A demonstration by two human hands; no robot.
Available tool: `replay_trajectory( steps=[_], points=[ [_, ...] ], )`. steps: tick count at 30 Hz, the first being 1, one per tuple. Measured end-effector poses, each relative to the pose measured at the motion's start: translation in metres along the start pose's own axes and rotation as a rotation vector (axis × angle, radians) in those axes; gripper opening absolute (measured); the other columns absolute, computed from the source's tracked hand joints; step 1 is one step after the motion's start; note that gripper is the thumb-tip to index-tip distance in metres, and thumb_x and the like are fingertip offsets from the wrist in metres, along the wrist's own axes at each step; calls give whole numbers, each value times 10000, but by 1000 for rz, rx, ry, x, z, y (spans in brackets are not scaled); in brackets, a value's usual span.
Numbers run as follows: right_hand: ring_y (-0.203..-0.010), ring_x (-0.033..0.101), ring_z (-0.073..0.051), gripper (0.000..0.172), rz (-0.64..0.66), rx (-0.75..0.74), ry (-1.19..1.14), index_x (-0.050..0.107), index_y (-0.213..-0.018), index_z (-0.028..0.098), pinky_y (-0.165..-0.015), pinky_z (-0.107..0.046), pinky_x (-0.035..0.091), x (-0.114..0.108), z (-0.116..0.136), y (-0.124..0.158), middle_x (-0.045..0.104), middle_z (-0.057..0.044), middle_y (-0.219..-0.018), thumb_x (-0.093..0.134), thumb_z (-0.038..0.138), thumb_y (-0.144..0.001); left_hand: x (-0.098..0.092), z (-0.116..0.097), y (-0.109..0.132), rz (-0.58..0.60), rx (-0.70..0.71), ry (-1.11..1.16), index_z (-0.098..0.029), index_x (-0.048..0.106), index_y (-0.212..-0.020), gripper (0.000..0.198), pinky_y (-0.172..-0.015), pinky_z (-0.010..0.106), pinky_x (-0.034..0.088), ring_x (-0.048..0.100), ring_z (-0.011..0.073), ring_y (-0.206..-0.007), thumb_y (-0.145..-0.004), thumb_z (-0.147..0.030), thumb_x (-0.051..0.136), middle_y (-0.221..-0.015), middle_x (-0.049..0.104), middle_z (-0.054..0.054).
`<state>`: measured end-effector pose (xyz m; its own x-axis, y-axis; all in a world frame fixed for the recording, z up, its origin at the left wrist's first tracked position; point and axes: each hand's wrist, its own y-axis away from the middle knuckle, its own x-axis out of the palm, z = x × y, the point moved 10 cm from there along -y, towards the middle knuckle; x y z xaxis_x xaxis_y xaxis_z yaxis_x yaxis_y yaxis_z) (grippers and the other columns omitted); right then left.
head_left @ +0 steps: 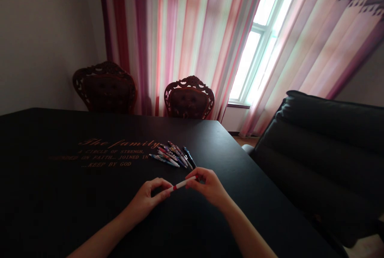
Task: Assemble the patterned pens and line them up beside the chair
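Black tabletop bore a loose heap of patterned pens; just before it, left hand and right hand each pinched one end of a white red-tipped pen, the heap seemingly unhandled.

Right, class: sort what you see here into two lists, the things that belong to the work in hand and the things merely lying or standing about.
In hand:
- white pen with red ends, pinched between left hand and right hand
- heap of patterned pens just beyond the hands

Standing about:
- two carved chairs
- black padded chair
- striped curtains
- lettering on the black table
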<state>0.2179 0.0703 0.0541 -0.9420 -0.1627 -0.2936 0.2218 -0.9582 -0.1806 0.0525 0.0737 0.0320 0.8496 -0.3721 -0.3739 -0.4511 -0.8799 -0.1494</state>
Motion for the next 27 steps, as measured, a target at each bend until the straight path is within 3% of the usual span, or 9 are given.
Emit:
replay_trajectory(
  steps=[4, 8, 11, 17, 27],
  points=[
    [-475, 502, -109, 328, -69, 37, 187, 667, -633, 176, -468, -219, 345, -3, -7, 0, 637, 0, -528, 655, 452, -810, -1, -2, 1, -10, 14, -11, -203, 731, -874, 245, -792, 301, 454, 628, 236, -853, -837, -419, 620, -848, 700, 31],
    [-382, 497, -105, 486, -50, 112, 194, 616, -523, 176, -433, -220, 345, 3, -22, -1, 568, 8, -428, 576, 540, -844, -2, -3, 2, -8, 26, -35, -205, 734, -877, 206, -767, 289, 454, 628, 229, -834, -821, -381, 645, -858, 702, 31],
    [-371, 484, -102, 494, -39, 123, 197, 619, -518, 174, -430, -221, 348, 4, -24, -1, 553, 11, -421, 571, 542, -844, -4, -5, 2, -20, 39, -51, -204, 741, -870, 194, -759, 282, 452, 630, 229, -829, -808, -369, 660, -855, 708, 33],
    [-563, 516, -117, 179, -47, -17, 248, 709, -735, 174, -500, -201, 360, 0, -2, -1, 637, 8, -611, 709, 351, -759, -3, 0, 2, -35, 24, -54, -240, 732, -1034, 257, -788, 296, 455, 629, 226, -856, -854, -381, 615, -861, 697, 26],
    [-383, 426, -86, 448, 0, 161, 247, 666, -572, 152, -445, -211, 309, 12, -31, -1, 521, 20, -396, 568, 476, -866, -1, -3, 2, -11, 150, -85, -264, 764, -994, 193, -784, 296, 450, 634, 207, -839, -858, -316, 637, -857, 684, 30]
  ],
)
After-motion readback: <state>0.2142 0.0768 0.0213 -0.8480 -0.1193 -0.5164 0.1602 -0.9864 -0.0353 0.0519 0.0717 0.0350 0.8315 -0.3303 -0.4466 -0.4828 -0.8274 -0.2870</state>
